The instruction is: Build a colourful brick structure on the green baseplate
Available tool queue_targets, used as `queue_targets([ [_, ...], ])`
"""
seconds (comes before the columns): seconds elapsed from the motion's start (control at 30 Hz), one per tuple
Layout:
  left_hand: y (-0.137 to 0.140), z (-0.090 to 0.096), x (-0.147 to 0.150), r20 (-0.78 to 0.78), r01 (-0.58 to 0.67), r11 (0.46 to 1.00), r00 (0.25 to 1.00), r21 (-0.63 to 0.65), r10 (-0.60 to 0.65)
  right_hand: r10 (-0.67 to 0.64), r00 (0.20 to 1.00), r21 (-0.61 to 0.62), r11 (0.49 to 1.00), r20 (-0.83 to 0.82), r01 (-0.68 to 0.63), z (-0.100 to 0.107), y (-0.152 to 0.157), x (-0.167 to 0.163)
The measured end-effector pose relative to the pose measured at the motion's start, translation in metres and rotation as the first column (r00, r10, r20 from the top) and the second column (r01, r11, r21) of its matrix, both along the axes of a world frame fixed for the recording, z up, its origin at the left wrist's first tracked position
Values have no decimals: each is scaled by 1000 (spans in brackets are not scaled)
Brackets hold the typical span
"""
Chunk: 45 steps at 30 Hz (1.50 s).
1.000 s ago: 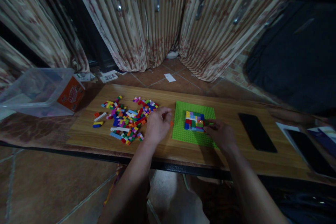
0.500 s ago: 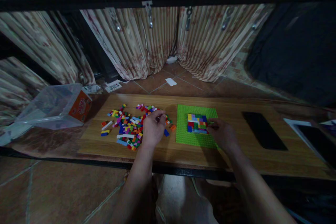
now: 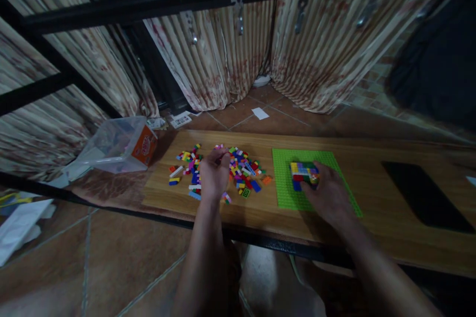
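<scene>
My left hand (image 3: 214,174) hovers over a pile of loose toy bricks (image 3: 243,167) in many colours. Its thumb and fingers are pinched together, and whatever may be between them is too small to name. On a bright green studded baseplate (image 3: 284,193) stands a low, many-coloured block of joined bricks (image 3: 300,171). My right hand (image 3: 330,192) reaches around the right side of this block, thumb at the near edge and fingers across the top. That hand hides the block's right part.
All this lies on a long wooden board (image 3: 256,215). A dark flat panel (image 3: 424,193) rests at its right. Left of the board stands a clear plastic box (image 3: 115,146) with an orange label. A black metal bar (image 3: 159,2) crosses above, before striped curtains (image 3: 208,64).
The view has turned left and tilted. My left hand has shifted left over the loose bricks. My right hand has come from the block's right edge to reach over more of it.
</scene>
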<state>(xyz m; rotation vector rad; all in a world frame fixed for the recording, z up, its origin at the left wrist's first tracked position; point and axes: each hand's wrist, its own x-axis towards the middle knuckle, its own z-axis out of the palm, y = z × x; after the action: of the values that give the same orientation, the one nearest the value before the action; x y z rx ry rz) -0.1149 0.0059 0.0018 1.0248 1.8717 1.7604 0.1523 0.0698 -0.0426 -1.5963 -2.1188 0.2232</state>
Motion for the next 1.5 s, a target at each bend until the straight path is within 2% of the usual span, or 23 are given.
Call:
queue_targets([
  [0.13,-3,2,-2,13,-15,1000,1000,-6,15,14,1000,-48,999,-24,-16,-3,14,17],
  [0.3,-3,5,2,28,-3,1000,1000,-12,3,95,994,-96,990,-55,-100,-2,29,38],
  [0.5,-5,7,2,-26,48,996,998,-72,-50,174,985,-160,972,-23,-175,2,39,56],
  [0.77,-2,1,4,-61,88,990,994,-109,-95,288,957,-130,949,-3,-286,2,40,58],
  [1.07,-2,0,7,-59,98,989,993,-108,-105,431,902,-134,892,-34,-432,9,22,34],
  [1.37,-5,2,2,-73,69,993,994,-91,-76,491,870,-138,860,-36,-491,14,13,-9],
  [1.5,-4,1,1,-84,65,995,994,-74,-71,490,870,-154,856,-56,-493,17,11,-15],
])
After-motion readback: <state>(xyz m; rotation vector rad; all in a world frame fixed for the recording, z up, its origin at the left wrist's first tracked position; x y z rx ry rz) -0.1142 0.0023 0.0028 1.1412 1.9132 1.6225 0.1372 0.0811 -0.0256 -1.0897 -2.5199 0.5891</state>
